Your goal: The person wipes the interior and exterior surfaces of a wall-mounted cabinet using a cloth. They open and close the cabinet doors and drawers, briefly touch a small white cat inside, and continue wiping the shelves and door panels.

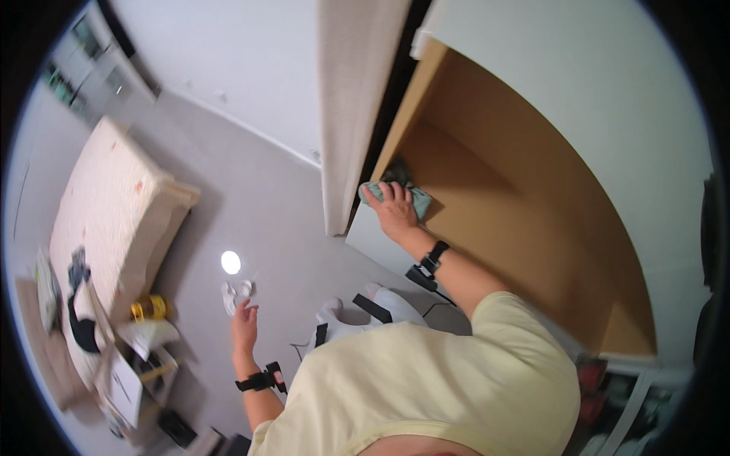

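My right hand (394, 212) grips a green cloth (421, 200) at the lower front corner of an open wooden cabinet compartment (485, 171). Part of the cloth lies under my palm, so its full shape is hidden. Just beyond the fingers, a dark patch (398, 171) shows inside the corner; I cannot tell whether it is an object or a shadow. Away to the left, my left hand (245, 328) hangs above the grey floor with its fingers apart and nothing in it. Both wrists wear black straps with small devices.
A beige curtain (348, 114) hangs beside the cabinet. At the left stands a bed with a patterned cover (108, 205). A small white-topped table (124, 387) and a yellow container (151, 308) are near it. White shoes (229, 296) lie on the floor (274, 228).
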Motion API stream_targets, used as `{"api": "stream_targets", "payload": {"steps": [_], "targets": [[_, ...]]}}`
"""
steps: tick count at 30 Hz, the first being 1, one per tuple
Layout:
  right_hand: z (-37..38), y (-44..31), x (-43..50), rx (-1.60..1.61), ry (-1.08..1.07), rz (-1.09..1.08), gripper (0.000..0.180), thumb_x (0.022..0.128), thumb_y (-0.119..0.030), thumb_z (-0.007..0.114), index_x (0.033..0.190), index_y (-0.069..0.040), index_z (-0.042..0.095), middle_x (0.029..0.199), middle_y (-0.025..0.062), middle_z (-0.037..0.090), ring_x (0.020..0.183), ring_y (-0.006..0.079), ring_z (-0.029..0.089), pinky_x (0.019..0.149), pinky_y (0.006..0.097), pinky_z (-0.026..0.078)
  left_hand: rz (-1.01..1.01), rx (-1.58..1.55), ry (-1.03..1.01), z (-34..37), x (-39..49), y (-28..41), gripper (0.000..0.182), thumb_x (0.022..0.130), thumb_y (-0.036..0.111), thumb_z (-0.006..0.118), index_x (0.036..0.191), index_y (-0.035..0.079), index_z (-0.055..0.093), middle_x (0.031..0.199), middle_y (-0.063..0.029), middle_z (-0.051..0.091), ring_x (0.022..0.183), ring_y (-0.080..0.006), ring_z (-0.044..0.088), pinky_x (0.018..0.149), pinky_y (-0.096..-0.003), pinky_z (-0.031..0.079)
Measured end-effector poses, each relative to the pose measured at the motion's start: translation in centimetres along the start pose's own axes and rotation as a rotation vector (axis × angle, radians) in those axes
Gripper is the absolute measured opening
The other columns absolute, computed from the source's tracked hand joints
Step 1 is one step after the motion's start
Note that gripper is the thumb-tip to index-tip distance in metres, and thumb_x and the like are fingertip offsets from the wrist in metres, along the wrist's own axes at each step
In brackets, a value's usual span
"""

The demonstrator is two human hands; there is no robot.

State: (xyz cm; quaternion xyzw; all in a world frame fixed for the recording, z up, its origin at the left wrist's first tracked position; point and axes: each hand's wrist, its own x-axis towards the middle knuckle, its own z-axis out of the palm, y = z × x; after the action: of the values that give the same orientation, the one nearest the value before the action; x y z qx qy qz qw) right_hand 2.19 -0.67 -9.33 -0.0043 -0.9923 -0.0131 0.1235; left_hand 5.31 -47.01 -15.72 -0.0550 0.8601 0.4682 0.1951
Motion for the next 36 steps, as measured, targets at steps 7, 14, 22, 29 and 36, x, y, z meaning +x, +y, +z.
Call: {"api": "stream_targets", "payload": {"steps": [7, 14, 22, 29, 36], "targets": [[-2.0, 4.3, -8.1, -0.05, 0.068, 0.013, 0.061, 0.081, -0.004, 0.049, 0.132, -0.036, 0.049, 0.124, 0.0044, 0.046, 0.113, 0.0268, 0.044, 0.094, 0.0427, 0.038, 0.347, 0.076, -0.184, 0.0, 6.6, 7.9, 0.033, 0.093, 0.008, 0.053, 0.125, 0.001, 0.049, 0.102, -0.0118, 0.067, 0.097, -0.0174, 0.062, 0.087, -0.0293, 0.047], [-9.9, 11.5, -29.2, -0.145, -0.038, 0.306, 0.061, 0.082, -0.003, 0.048, 0.131, -0.039, 0.051, 0.128, 0.0043, 0.046, 0.119, 0.0269, 0.042, 0.101, 0.0408, 0.038, 0.771, -0.206, -0.41, 2.1, -2.1, 26.7, 0.036, 0.093, 0.0, 0.047, 0.129, 0.002, 0.047, 0.109, -0.012, 0.065, 0.106, -0.0183, 0.059, 0.093, -0.0299, 0.044], [-12.1, 19.1, -50.6, -0.186, 0.082, 1.043, 0.055, 0.077, 0.002, 0.052, 0.128, -0.021, 0.055, 0.125, 0.0089, 0.05, 0.116, 0.0339, 0.044, 0.097, 0.0418, 0.042, 0.83, -0.631, -1.173, 17.8, -19.9, 44.1, 0.056, 0.093, 0.0, 0.049, 0.143, 0.001, 0.024, 0.136, -0.0174, 0.044, 0.122, -0.0287, 0.048, 0.099, -0.0381, 0.043], [-11.5, 15.5, -63.2, 0.254, 0.532, 1.464, 0.052, 0.081, 0.003, 0.058, 0.13, -0.007, 0.05, 0.126, 0.0188, 0.05, 0.113, 0.0353, 0.051, 0.098, 0.0423, 0.041, 0.625, -1.164, -1.41, 27.1, -27.6, 53.3, 0.045, 0.093, 0.004, 0.047, 0.128, -0.016, 0.028, 0.139, -0.0307, 0.03, 0.13, -0.0393, 0.035, 0.11, -0.047, 0.032], [-12.7, 11.9, -71.2, 1.19, 1.199, 1.687, 0.043, 0.094, -0.007, 0.051, 0.136, -0.005, 0.041, 0.12, 0.0101, 0.056, 0.106, 0.0259, 0.056, 0.089, 0.0388, 0.046, 0.414, -1.275, -1.244, 28.7, -30.7, 55.4, 0.038, 0.097, 0.014, 0.045, 0.122, -0.011, 0.031, 0.126, -0.0246, 0.037, 0.127, -0.0378, 0.035, 0.113, -0.0503, 0.028]]}}
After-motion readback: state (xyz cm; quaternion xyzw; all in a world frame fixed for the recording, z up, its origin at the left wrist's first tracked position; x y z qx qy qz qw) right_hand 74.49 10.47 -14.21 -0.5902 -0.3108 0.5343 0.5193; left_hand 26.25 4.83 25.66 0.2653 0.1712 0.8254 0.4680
